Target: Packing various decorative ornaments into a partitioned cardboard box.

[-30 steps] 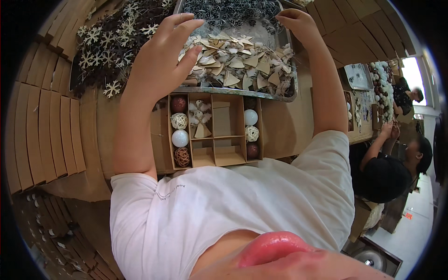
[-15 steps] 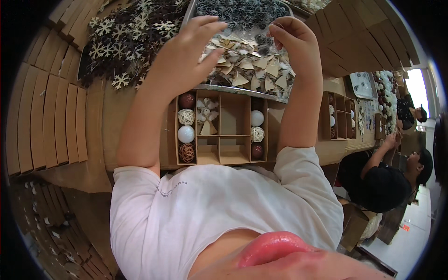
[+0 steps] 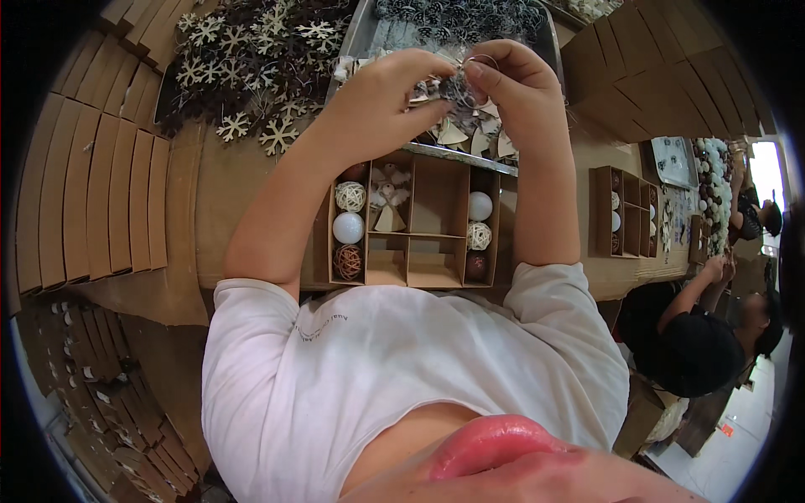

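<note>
My right hand (image 3: 520, 84) pinches the thin loop of a frosted pine cone ornament (image 3: 461, 89), which hangs over a metal tray (image 3: 478, 159). Beside it, my left hand (image 3: 394, 92) has thumb and fingers apart around the ornament's left side; whether they touch it is hard to make out. Under the hands the tray holds pale wooden angel-like pieces (image 3: 453, 134), with more frosted pine cones (image 3: 457, 21) behind. In front of me lies a divided cardboard box (image 3: 436, 243). Balls fill its side columns, and a wooden angel ornament (image 3: 388, 201) lies in the upper left middle compartment.
Wooden snowflakes (image 3: 277, 134) are heaped at the far left. Cardboard boxes stand stacked at left (image 3: 75, 193) and far right (image 3: 671, 75). Another divided box (image 3: 625, 210) lies to the right, near a co-worker in black (image 3: 683, 335); a second person is farther back.
My left hand has moved right, up to the pine cone ornament. My right hand has shifted slightly left and down, still holding the loop. The whole view has shifted a little.
</note>
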### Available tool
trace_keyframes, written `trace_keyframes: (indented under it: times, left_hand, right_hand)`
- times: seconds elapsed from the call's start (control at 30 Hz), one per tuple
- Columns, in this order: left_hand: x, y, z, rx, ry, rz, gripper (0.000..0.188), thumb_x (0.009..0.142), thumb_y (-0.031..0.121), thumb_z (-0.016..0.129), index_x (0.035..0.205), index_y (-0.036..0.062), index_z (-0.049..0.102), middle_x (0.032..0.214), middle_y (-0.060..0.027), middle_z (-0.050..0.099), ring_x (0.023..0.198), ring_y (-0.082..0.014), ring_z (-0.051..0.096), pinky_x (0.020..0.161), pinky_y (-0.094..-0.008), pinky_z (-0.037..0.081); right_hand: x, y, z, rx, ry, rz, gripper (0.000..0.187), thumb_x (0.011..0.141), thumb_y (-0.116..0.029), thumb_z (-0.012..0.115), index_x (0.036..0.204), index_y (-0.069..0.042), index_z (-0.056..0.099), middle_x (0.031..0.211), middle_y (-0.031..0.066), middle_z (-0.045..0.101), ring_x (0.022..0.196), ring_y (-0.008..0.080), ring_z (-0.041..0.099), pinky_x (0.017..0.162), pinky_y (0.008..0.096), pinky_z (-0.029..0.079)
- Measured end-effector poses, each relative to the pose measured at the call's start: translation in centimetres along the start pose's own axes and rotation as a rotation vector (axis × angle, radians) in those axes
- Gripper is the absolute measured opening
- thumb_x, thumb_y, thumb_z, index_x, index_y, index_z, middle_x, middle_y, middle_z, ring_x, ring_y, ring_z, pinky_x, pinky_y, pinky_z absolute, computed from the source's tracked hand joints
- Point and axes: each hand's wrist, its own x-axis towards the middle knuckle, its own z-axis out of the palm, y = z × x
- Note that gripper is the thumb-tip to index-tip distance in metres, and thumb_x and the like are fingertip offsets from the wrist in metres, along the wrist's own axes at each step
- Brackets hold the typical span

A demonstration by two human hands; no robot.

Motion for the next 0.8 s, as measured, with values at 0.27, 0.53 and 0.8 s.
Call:
trace_keyframes:
  times: [0.27, 0.53, 0.8]
  left_hand:
    - [0.2, -1.8, -1.2, 0.42, 0.29, 0.163, 0.026, 0.077, 0.019, 0.068, 0.099, 0.0101, 0.059, 0.103, -0.0048, 0.062, 0.083, -0.0277, 0.063, 0.07, -0.0368, 0.053]
    - [0.1, -2.0, -0.7, 0.464, 0.228, 0.15, 0.027, 0.077, 0.02, 0.068, 0.101, 0.0109, 0.059, 0.107, -0.0037, 0.06, 0.084, -0.0278, 0.064, 0.071, -0.0373, 0.053]
    - [0.3, -1.9, -1.6, 0.444, 0.277, 0.109, 0.028, 0.082, 0.025, 0.063, 0.106, 0.0114, 0.059, 0.117, -0.0059, 0.058, 0.093, -0.029, 0.062, 0.077, -0.0381, 0.052]
  right_hand:
    - [-0.1, -0.6, -0.5, -0.042, 0.073, -0.005, 0.015, 0.081, -0.007, 0.068, 0.094, -0.002, 0.066, 0.081, 0.0021, 0.064, 0.071, 0.0054, 0.057, 0.058, 0.0184, 0.043]
    - [0.6, 0.2, -2.7, 0.342, -0.021, 0.117, 0.019, 0.087, -0.003, 0.057, 0.105, -0.001, 0.06, 0.083, 0.0062, 0.061, 0.068, 0.0079, 0.048, 0.052, 0.0193, 0.033]
    - [1.5, -0.5, -8.5, 0.759, 0.02, 0.084, 0.017, 0.089, -0.002, 0.051, 0.105, -0.004, 0.059, 0.091, 0.0081, 0.056, 0.067, 0.0104, 0.044, 0.052, 0.0225, 0.033]
